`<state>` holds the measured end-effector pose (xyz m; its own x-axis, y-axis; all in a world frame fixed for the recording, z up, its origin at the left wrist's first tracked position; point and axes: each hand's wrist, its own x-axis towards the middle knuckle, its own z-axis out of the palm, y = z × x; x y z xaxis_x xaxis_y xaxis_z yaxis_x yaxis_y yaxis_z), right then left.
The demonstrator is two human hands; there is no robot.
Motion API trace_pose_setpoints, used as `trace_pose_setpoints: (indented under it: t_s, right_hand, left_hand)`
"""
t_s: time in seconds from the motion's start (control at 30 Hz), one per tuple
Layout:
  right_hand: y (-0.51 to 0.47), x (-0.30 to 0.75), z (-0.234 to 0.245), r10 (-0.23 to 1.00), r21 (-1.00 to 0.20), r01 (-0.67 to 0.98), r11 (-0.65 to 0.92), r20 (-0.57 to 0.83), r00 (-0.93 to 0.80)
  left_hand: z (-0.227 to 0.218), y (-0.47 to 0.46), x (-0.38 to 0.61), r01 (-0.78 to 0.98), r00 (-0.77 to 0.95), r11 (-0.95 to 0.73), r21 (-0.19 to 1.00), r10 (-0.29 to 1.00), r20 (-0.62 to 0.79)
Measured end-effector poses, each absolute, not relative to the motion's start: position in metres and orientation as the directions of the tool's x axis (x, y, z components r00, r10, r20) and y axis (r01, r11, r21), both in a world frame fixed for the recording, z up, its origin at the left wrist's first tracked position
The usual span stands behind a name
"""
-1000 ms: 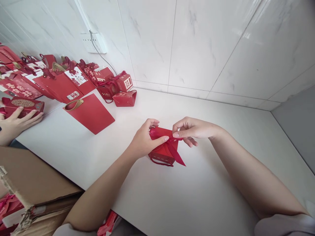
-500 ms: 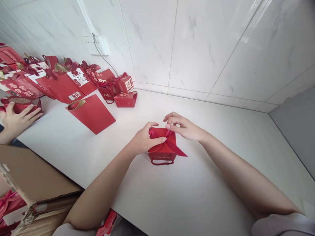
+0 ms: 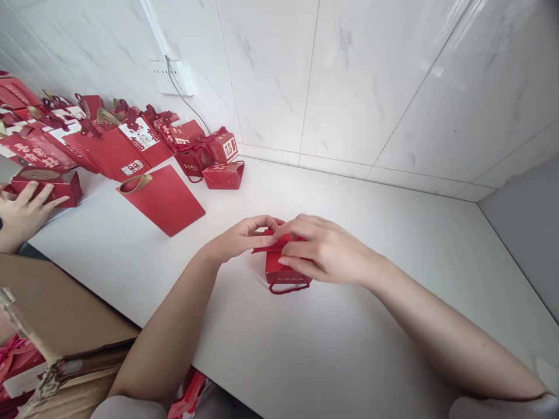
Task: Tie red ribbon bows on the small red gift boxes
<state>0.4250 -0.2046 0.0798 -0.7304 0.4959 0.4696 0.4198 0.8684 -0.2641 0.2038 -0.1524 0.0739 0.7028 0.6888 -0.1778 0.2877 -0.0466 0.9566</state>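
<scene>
A small red gift box (image 3: pixel 279 273) sits on the white table in front of me, its red cord handle (image 3: pixel 289 290) hanging over the near side. Red ribbon (image 3: pixel 263 249) lies across its top, one end pointing left. My left hand (image 3: pixel 242 237) pinches the ribbon at the box's left top edge. From the right, my right hand (image 3: pixel 325 247) reaches over the box, its fingers curled on the ribbon with the tips near my left thumb. Much of the box top and the ribbon's middle is hidden beneath my fingers.
A flat red bag (image 3: pixel 168 201) lies to the left on the table (image 3: pixel 371 337). Several red boxes (image 3: pixel 223 176) and bags (image 3: pixel 102 148) stand along the wall. A co-worker's hand (image 3: pixel 26 212) rests on another box (image 3: pixel 65 189). An open cardboard carton (image 3: pixel 65 308) stands at lower left.
My right hand has moved left and down over the box top, covering the ribbon. The ribbon's end no longer points right. The co-worker's hand shifted slightly left on its box.
</scene>
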Motion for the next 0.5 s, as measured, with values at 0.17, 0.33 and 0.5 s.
trace_pose_setpoints:
  t_s: [0.17, 0.33, 0.5]
  right_hand:
    - [-0.2100, 0.4186, 0.0796, 0.481, -0.115, 0.480, 0.870, 0.416, -0.772]
    - [-0.2073, 0.4213, 0.0793, 0.477, -0.105, 0.480, 0.871, 0.412, -0.776]
    - [-0.2077, 0.4208, 0.0779, 0.508, -0.141, 0.493, 0.858, 0.377, -0.775]
  left_hand:
    - [0.0730, -0.1511, 0.2024, 0.298, 0.688, -0.049, 0.953, 0.703, -0.179]
    - [0.0700, -0.1471, 0.1992, 0.302, 0.678, -0.028, 0.953, 0.709, -0.194]
    - [0.0671, -0.1483, 0.2039, 0.242, 0.680, 0.015, 0.970, 0.711, -0.180]
